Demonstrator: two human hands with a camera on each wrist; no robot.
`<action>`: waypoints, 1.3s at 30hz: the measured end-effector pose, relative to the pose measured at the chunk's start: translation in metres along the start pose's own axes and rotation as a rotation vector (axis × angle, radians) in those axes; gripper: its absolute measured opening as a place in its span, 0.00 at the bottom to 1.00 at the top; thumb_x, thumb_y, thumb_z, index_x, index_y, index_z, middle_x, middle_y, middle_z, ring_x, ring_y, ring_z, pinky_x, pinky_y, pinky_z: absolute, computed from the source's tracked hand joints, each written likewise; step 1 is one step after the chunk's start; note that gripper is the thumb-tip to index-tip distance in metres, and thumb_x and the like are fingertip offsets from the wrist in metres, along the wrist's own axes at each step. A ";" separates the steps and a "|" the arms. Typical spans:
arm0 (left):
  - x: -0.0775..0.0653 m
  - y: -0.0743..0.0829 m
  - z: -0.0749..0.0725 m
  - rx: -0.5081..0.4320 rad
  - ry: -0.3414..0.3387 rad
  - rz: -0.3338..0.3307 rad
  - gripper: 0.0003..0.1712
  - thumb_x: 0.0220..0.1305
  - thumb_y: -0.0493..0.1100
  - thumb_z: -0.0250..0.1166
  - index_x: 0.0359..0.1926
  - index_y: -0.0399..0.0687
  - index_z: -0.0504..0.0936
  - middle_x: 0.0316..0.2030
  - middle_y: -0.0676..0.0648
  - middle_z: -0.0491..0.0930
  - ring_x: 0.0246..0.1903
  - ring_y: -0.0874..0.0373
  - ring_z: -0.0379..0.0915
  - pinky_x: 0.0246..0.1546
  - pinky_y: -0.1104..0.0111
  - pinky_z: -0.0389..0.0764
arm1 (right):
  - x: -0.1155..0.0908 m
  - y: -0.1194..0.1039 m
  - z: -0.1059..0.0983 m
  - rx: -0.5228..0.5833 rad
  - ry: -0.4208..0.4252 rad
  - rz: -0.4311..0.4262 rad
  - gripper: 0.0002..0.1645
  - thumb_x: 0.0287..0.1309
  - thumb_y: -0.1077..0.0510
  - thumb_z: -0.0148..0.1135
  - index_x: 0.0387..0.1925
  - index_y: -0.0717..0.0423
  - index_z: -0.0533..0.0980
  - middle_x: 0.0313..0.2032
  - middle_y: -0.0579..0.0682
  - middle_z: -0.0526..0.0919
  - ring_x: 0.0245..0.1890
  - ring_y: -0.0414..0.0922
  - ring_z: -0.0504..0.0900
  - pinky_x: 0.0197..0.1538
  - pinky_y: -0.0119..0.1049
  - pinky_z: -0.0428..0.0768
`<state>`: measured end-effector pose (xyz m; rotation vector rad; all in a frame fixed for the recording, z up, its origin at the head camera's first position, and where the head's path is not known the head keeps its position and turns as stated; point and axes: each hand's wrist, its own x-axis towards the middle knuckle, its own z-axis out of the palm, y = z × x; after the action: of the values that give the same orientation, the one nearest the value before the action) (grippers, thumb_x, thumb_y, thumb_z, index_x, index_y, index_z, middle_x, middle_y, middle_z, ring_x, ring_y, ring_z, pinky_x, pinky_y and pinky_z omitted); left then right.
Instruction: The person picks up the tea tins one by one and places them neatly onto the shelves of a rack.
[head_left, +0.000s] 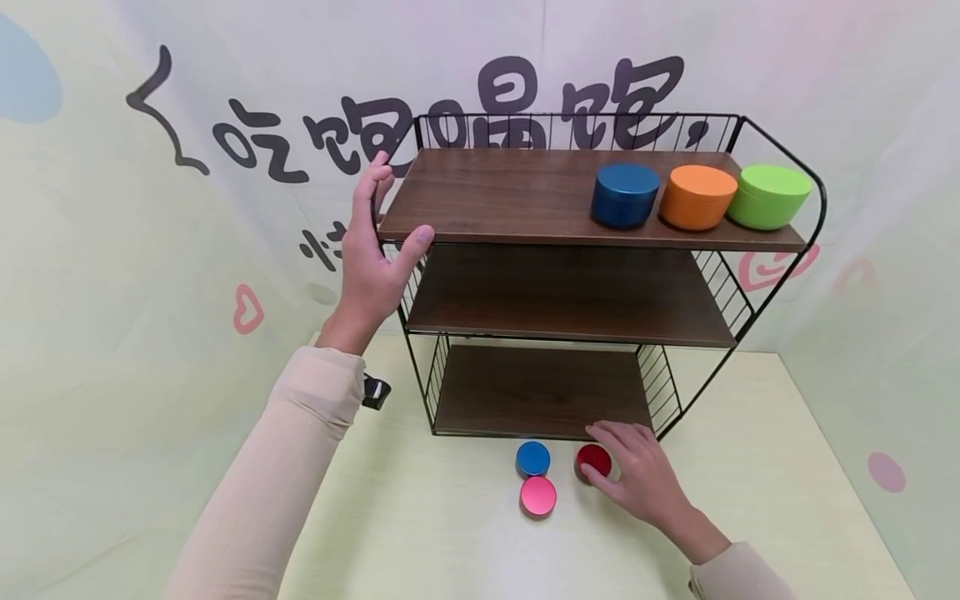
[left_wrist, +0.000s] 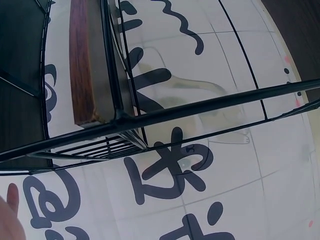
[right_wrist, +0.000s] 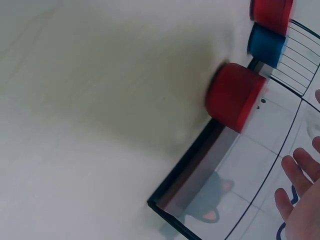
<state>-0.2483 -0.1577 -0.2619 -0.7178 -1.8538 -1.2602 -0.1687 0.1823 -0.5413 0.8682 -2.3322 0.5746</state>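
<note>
A three-tier rack with dark wooden boards [head_left: 495, 187] and a black wire frame stands on the table. My left hand [head_left: 367, 267] grips its top left end, thumb on the front edge of the top board and fingers outside the side rail. Low at the right front, my right hand [head_left: 641, 479] hovers over a dark red round tin [head_left: 591, 457], thumb and fingers spread around it. In the right wrist view the fingers [right_wrist: 295, 175] stand apart from the red tin [right_wrist: 235, 97]. Just left of it are a blue tin [head_left: 532, 459] and a pink tin [head_left: 538, 497], close together.
On the top board's right half sit a dark blue tin [head_left: 626, 196], an orange tin [head_left: 697, 197] and a green tin [head_left: 768, 197] in a row. A small black object [head_left: 375, 392] lies left of the rack. Printed cloth [head_left: 187, 250] hangs behind the table [head_left: 420, 517].
</note>
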 end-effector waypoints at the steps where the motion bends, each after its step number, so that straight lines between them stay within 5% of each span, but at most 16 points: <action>1: 0.000 0.000 0.000 0.001 0.001 0.002 0.36 0.61 0.45 0.62 0.63 0.28 0.62 0.72 0.40 0.61 0.69 0.59 0.61 0.70 0.61 0.57 | -0.001 0.000 0.001 -0.002 -0.004 0.010 0.31 0.50 0.45 0.72 0.52 0.59 0.81 0.48 0.58 0.84 0.47 0.55 0.83 0.48 0.59 0.78; 8: 0.001 -0.003 -0.001 0.022 -0.002 0.038 0.35 0.62 0.44 0.62 0.63 0.27 0.62 0.72 0.38 0.61 0.69 0.58 0.61 0.70 0.61 0.58 | -0.005 -0.003 0.009 -0.026 -0.055 0.096 0.37 0.37 0.49 0.80 0.53 0.58 0.81 0.50 0.58 0.84 0.49 0.56 0.82 0.49 0.61 0.77; 20: 0.000 0.003 -0.001 0.007 0.003 -0.032 0.37 0.60 0.47 0.63 0.64 0.31 0.62 0.73 0.44 0.61 0.69 0.62 0.60 0.71 0.64 0.56 | -0.023 0.001 0.023 -0.027 -0.055 0.155 0.37 0.38 0.47 0.80 0.52 0.58 0.81 0.50 0.59 0.84 0.49 0.57 0.83 0.47 0.59 0.79; 39: -0.001 0.003 -0.001 0.013 -0.011 -0.032 0.37 0.60 0.47 0.62 0.64 0.29 0.61 0.73 0.39 0.60 0.69 0.62 0.60 0.71 0.64 0.55 | -0.032 -0.002 0.034 -0.026 -0.061 0.179 0.34 0.37 0.50 0.81 0.50 0.58 0.82 0.48 0.58 0.84 0.44 0.55 0.85 0.41 0.51 0.82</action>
<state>-0.2454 -0.1579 -0.2609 -0.6915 -1.8879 -1.2656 -0.1602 0.1762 -0.5870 0.6784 -2.4838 0.5966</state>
